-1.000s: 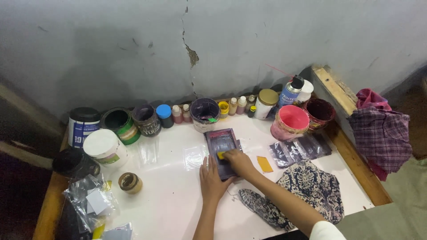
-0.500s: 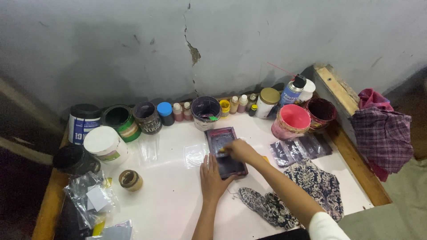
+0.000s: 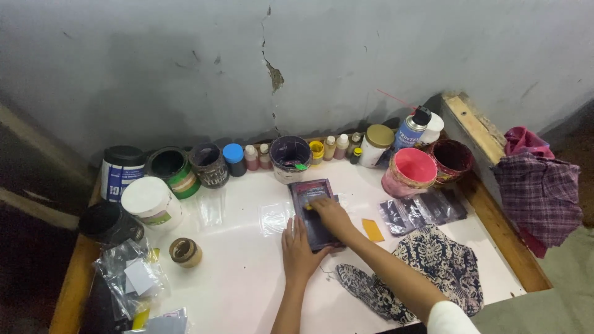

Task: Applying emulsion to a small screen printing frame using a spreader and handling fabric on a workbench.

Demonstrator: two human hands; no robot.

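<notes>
White tabletop under cracked grey wall | left hand flat, fingers spread, steadying small dark rectangular framed screen | right hand pinching small yellow scraper | judged light, stiff, paint-slick; best gripped by frame edges

Both hands on a dark framed screen (paint pots behind) on white table

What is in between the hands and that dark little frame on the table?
Nothing visible. Both hands are already on the dark frame: the left hand is pressed flat at its near edge, and the right hand lies on top of it, fingers over something small and yellow.
</notes>
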